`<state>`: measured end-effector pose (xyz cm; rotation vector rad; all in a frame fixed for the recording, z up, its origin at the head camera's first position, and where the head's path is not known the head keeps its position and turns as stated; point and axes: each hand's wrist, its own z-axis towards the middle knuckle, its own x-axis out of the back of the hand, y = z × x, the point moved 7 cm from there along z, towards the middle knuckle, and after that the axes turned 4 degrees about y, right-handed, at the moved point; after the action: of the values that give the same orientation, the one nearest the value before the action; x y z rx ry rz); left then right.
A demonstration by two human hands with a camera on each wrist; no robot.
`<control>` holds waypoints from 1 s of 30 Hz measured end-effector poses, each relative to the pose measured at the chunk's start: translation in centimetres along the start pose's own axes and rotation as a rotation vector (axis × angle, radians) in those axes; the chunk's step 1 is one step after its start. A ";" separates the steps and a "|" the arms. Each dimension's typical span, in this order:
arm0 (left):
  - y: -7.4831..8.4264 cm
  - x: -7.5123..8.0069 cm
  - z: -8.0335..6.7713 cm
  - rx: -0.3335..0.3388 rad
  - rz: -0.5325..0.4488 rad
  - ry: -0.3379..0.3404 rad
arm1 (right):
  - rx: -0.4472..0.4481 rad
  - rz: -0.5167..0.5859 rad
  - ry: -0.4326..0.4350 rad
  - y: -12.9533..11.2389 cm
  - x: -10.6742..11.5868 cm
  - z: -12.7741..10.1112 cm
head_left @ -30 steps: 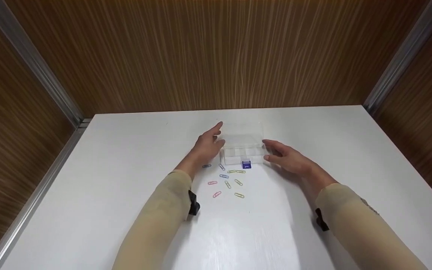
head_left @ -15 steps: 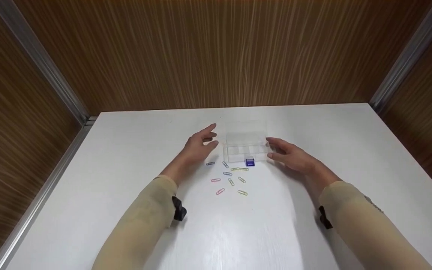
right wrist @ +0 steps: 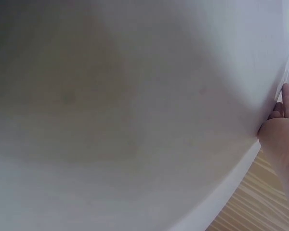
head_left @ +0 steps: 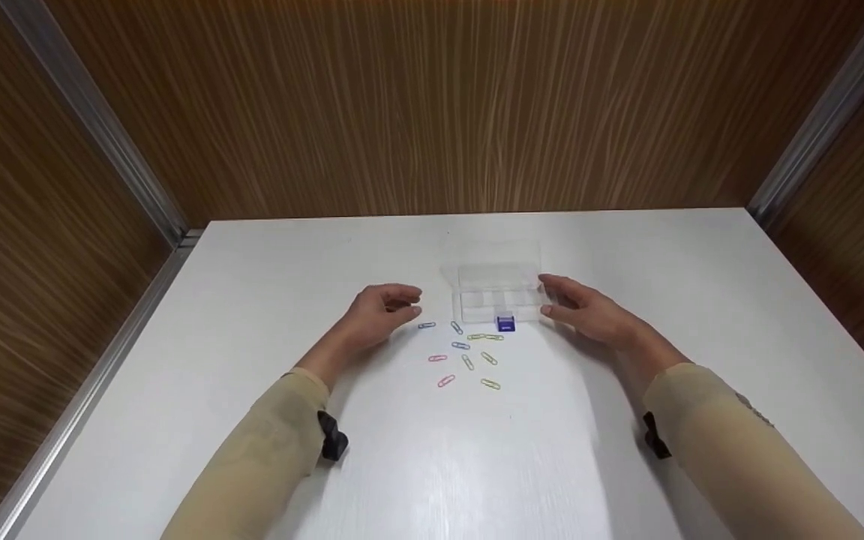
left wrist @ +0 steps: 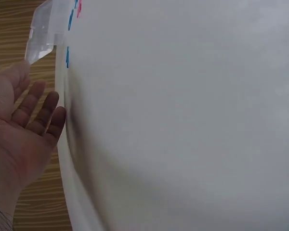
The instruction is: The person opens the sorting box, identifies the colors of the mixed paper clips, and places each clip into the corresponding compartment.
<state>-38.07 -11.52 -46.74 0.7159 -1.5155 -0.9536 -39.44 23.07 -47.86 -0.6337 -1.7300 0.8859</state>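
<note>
White desk (head_left: 252, 315) fills the view; clear plastic box (head_left: 498, 294) sits mid-desk. Right hand (head_left: 589, 315) rests beside its right end, grip relaxed, holding nothing. Left hand (head_left: 381, 311) hovers left, fingers loosely curled, empty. Coloured paper clips (head_left: 466, 354) lie scattered in front.

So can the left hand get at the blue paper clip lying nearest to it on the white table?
Probably yes. The left hand holds nothing, its fingers relaxed, just left of the blue paper clip. Only bare white table lies between them; the clear plastic box sits further right.
</note>
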 end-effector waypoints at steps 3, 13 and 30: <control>-0.6 -0.1 -0.1 0.002 -0.004 -0.004 | 0.023 0.001 0.002 0.0 0.0 -0.1; -1.9 -0.5 0.2 0.029 0.039 0.002 | -0.001 0.026 0.005 0.2 -0.5 0.0; -1.4 -0.9 0.6 -0.042 0.105 0.002 | -0.020 0.007 0.008 0.1 -0.1 0.0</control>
<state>-38.62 -11.29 -48.43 0.6008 -1.5120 -0.9028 -39.40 23.04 -48.04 -0.6556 -1.7322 0.8709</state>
